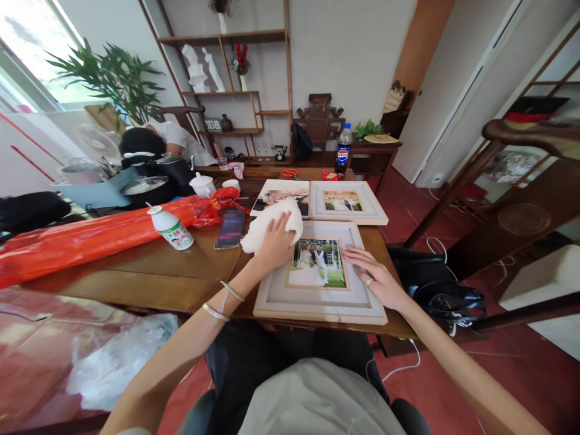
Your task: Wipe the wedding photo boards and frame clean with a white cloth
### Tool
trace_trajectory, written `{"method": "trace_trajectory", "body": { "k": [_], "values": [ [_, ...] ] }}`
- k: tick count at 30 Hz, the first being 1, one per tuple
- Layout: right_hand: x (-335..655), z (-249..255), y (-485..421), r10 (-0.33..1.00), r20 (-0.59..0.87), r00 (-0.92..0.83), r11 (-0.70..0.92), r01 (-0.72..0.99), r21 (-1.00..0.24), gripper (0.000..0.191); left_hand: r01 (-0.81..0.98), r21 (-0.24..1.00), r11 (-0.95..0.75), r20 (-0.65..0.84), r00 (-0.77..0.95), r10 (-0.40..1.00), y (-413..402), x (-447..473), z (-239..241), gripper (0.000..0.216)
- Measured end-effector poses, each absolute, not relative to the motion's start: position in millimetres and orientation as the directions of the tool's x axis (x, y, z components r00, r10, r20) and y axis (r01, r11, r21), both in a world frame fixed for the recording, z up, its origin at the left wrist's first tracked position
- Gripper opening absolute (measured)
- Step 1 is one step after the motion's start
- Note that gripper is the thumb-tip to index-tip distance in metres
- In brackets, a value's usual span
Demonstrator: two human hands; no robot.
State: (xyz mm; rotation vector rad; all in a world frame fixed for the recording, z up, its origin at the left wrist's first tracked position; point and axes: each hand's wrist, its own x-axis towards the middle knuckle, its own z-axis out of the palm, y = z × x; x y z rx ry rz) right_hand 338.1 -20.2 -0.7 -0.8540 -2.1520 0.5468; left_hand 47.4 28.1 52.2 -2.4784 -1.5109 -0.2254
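Observation:
A white-framed wedding photo (296,307) lies flat on the wooden table in front of me. My left hand (275,241) holds a white cloth (259,228), fingers spread over it, at the frame's upper left corner. Resting on the frame's right side is my right hand (378,278), its fingers extended and holding nothing. Beyond, a second framed photo (378,211) lies at the right, beside an unframed photo print (285,187) partly covered by the cloth.
To the left lie a phone (229,229), a white-and-green bottle (171,228) and a long red plastic-wrapped bundle (104,241). Orange-handled scissors (290,173) and a cola bottle (343,151) stand farther back. Another person (174,136) bends over at the far left.

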Motion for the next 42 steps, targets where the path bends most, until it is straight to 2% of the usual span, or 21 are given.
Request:
{"method": "trace_trajectory", "body": {
  "k": [3, 5, 8, 11, 13, 16, 19, 22, 24, 27, 30, 34, 37, 42],
  "values": [
    [336.8, -0.3, -21.3, 0.726, 0.486, -0.486, 0.680, 0.404, -0.612, 0.045, 0.816, -0.175, -0.551, 0.170, 0.577, 0.799, 17.6, 49.9, 52.1, 0.029],
    [335.1, 0.9, -22.5, 0.736, 0.487, -0.470, 0.671, 0.408, -0.619, 0.047, 0.782, -0.172, -0.599, 0.096, 0.619, 0.780, -10.3, 53.6, 55.9, 0.029],
    [332.4, 2.7, -24.3, 0.749, 0.484, -0.452, 0.657, 0.417, -0.628, 0.048, 0.752, -0.104, -0.651, -0.041, 0.650, 0.758, -69.4, 56.9, 68.8, 0.027],
    [331.5, 3.9, -25.2, 0.751, 0.485, -0.448, 0.657, 0.425, -0.623, 0.048, 0.688, -0.002, -0.726, -0.091, 0.723, 0.685, -121.9, 58.0, 81.0, 0.025],
    [332.3, 4.1, -24.9, 0.744, 0.488, -0.457, 0.665, 0.428, -0.612, 0.049, 0.670, 0.042, -0.741, -0.083, 0.741, 0.666, -138.3, 60.1, 81.5, 0.021],
    [334.6, 3.3, -23.2, 0.735, 0.483, -0.476, 0.674, 0.433, -0.599, 0.048, 0.734, 0.047, -0.677, -0.018, 0.678, 0.735, -125.3, 64.1, 69.2, 0.018],
    [336.7, 1.4, -21.1, 0.721, 0.487, -0.492, 0.687, 0.424, -0.590, 0.048, 0.819, -0.001, -0.574, 0.097, 0.572, 0.815, -76.4, 62.1, 53.6, 0.019],
    [337.5, 0.2, -20.3, 0.709, 0.497, -0.501, 0.700, 0.407, -0.587, 0.048, 0.879, -0.039, -0.476, 0.240, 0.471, 0.849, -16.7, 53.1, 48.1, 0.032],
    [337.4, 0.2, -20.6, 0.711, 0.497, -0.497, 0.697, 0.407, -0.591, 0.047, 0.893, -0.073, -0.444, 0.282, 0.446, 0.850, 15.2, 47.7, 49.2, 0.034],
    [336.6, 1.0, -21.5, 0.721, 0.494, -0.485, 0.687, 0.411, -0.600, 0.045, 0.834, -0.166, -0.526, 0.227, 0.551, 0.803, 34.4, 47.9, 52.4, 0.026],
    [334.9, 2.0, -22.3, 0.734, 0.493, -0.467, 0.674, 0.415, -0.612, 0.043, 0.756, -0.195, -0.625, 0.106, 0.649, 0.753, 10.2, 58.8, 55.5, 0.029],
    [332.5, 4.0, -23.8, 0.751, 0.489, -0.443, 0.657, 0.430, -0.619, 0.043, 0.686, -0.116, -0.718, 0.011, 0.724, 0.690, -69.4, 72.9, 61.1, 0.026],
    [332.1, 6.0, -24.7, 0.754, 0.483, -0.445, 0.654, 0.443, -0.613, 0.046, 0.641, -0.050, -0.766, 0.027, 0.768, 0.640, -119.1, 76.2, 63.7, 0.021],
    [333.7, 6.2, -24.2, 0.746, 0.481, -0.460, 0.663, 0.448, -0.599, 0.050, 0.712, 0.005, -0.702, 0.040, 0.701, 0.712, -103.1, 74.1, 57.8, 0.021]
  ]
}}
